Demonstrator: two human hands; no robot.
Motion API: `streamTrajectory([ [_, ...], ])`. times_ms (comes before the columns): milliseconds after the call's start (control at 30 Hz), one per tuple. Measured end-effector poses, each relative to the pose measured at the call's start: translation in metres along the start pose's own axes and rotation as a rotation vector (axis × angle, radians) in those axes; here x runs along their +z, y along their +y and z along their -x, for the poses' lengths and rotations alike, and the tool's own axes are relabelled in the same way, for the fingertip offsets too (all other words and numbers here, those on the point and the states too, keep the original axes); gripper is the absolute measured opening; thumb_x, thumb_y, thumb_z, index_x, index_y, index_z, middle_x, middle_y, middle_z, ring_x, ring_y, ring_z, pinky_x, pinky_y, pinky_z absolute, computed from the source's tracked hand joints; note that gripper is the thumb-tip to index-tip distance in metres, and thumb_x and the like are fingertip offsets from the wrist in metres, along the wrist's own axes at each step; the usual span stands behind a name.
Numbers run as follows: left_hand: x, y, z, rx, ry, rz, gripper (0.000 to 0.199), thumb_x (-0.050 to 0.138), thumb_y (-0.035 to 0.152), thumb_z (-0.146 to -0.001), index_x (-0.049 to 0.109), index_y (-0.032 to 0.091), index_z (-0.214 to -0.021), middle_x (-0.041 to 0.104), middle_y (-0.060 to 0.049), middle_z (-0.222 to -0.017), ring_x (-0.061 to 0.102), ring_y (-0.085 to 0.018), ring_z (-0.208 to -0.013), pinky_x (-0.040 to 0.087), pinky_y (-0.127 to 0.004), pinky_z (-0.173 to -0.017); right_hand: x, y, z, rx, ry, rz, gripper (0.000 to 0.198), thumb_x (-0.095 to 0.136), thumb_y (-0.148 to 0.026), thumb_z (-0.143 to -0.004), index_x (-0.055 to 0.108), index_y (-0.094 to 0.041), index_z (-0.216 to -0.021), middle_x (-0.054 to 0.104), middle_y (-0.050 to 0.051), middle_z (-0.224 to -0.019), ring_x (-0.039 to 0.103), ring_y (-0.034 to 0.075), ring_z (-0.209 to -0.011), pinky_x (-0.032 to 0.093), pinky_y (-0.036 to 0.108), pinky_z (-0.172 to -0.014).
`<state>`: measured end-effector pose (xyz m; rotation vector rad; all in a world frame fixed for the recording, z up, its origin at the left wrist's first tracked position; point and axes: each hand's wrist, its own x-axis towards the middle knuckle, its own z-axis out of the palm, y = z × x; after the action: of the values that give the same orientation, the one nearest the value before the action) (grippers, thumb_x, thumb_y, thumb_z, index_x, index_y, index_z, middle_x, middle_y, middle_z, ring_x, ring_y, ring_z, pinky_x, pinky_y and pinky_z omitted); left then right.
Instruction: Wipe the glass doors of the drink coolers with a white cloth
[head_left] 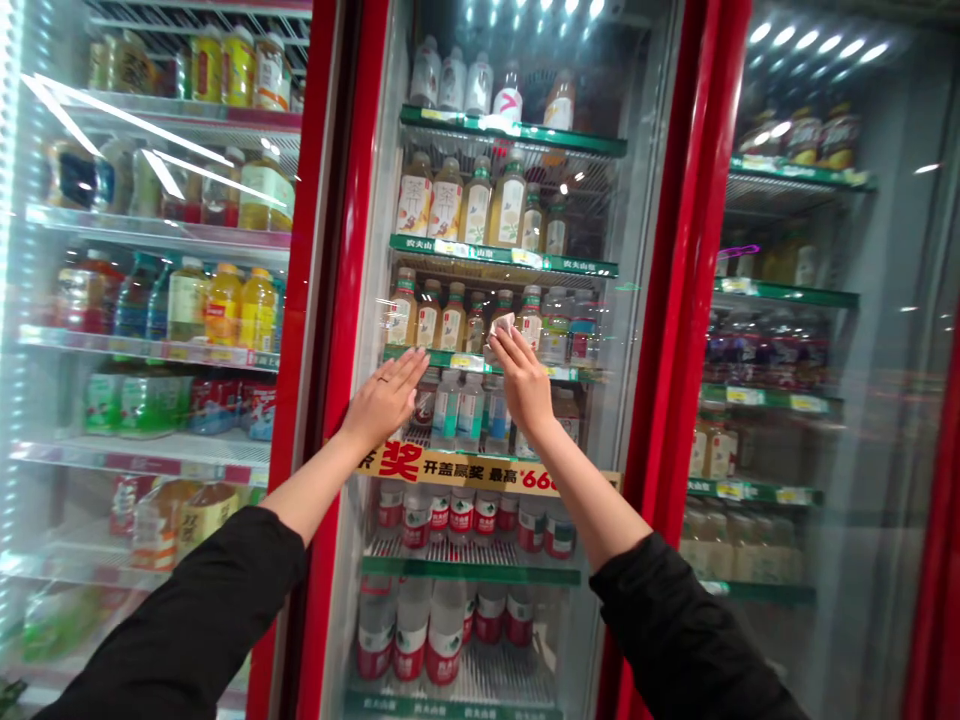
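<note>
Both arms reach forward to the glass door (600, 410) of a red-framed drinks fridge. My left hand (381, 400) lies flat against the left part of the glass, fingers stretched out and a ring on one finger. Slightly higher and to the right, my right hand (525, 385) presses a crumpled pale tissue (502, 324) to the pane with its fingertips. Behind the glass, several bottles stand on shelves with green edges. A yellow banner (465, 468) with Chinese characters crosses the door below my hands, and my right forearm hides part of it.
A red upright frame (349, 290) separates this door from a lit fridge section on the left, stocked with juice bottles (225, 305). Another red frame (675, 300) borders a further glass door on the right, with more bottles (750, 345). Ceiling lights reflect in the glass.
</note>
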<state>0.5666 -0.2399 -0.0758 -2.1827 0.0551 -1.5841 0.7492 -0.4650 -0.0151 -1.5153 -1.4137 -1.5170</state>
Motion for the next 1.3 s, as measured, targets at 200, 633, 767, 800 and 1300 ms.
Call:
streamTrajectory([
  [200, 0.003, -0.004, 0.012, -0.026, 0.014, -0.008, 0.078, 0.048, 0.013, -0.105, 0.026, 0.027, -0.178, 0.039, -0.003, -0.179, 0.042, -0.023, -0.166, 0.035, -0.044, -0.139, 0.025, -0.038, -0.023, -0.062, -0.046, -0.051, 0.071, 0.044, 0.004, -0.103, 0.056, -0.029, -0.165, 0.060, 0.003, -0.167, 0.046, 0.025, -0.164, 0.050, 0.053, -0.134],
  [633, 0.008, -0.002, 0.017, -0.020, 0.080, -0.007, 0.076, 0.047, 0.012, -0.103, 0.030, 0.021, -0.177, 0.043, -0.005, -0.177, 0.044, -0.021, -0.165, 0.036, -0.041, -0.139, 0.022, -0.022, -0.022, -0.047, 0.006, -0.062, 0.066, 0.042, 0.003, -0.107, 0.061, -0.030, -0.161, 0.064, 0.002, -0.164, 0.049, 0.027, -0.162, 0.052, 0.058, -0.133],
  [767, 0.009, -0.003, 0.019, -0.193, 0.182, -0.019, 0.078, 0.046, 0.013, -0.104, 0.027, 0.021, -0.178, 0.039, -0.007, -0.179, 0.043, -0.023, -0.166, 0.037, -0.042, -0.139, 0.036, -0.053, -0.040, -0.096, -0.069, -0.086, 0.068, 0.043, 0.005, -0.104, 0.062, -0.029, -0.160, 0.063, 0.001, -0.165, 0.048, 0.025, -0.163, 0.050, 0.053, -0.134],
  [800, 0.009, -0.004, 0.020, -0.240, 0.211, -0.017, 0.078, 0.046, 0.014, -0.104, 0.026, 0.021, -0.179, 0.037, -0.007, -0.180, 0.042, -0.023, -0.167, 0.037, -0.042, -0.139, 0.035, -0.058, -0.040, -0.132, -0.112, -0.085, 0.067, 0.044, 0.005, -0.103, 0.063, -0.026, -0.159, 0.062, 0.002, -0.166, 0.048, 0.025, -0.163, 0.050, 0.051, -0.134],
  [1300, 0.018, -0.011, 0.023, -0.473, 0.475, -0.047, 0.087, 0.042, 0.008, -0.106, 0.005, 0.029, -0.182, 0.024, -0.007, -0.185, 0.031, -0.026, -0.170, 0.038, -0.051, -0.139, 0.046, -0.063, -0.069, -0.131, -0.029, -0.097, 0.066, 0.047, 0.005, -0.103, 0.065, -0.028, -0.158, 0.066, 0.003, -0.162, 0.053, 0.027, -0.160, 0.054, 0.056, -0.130],
])
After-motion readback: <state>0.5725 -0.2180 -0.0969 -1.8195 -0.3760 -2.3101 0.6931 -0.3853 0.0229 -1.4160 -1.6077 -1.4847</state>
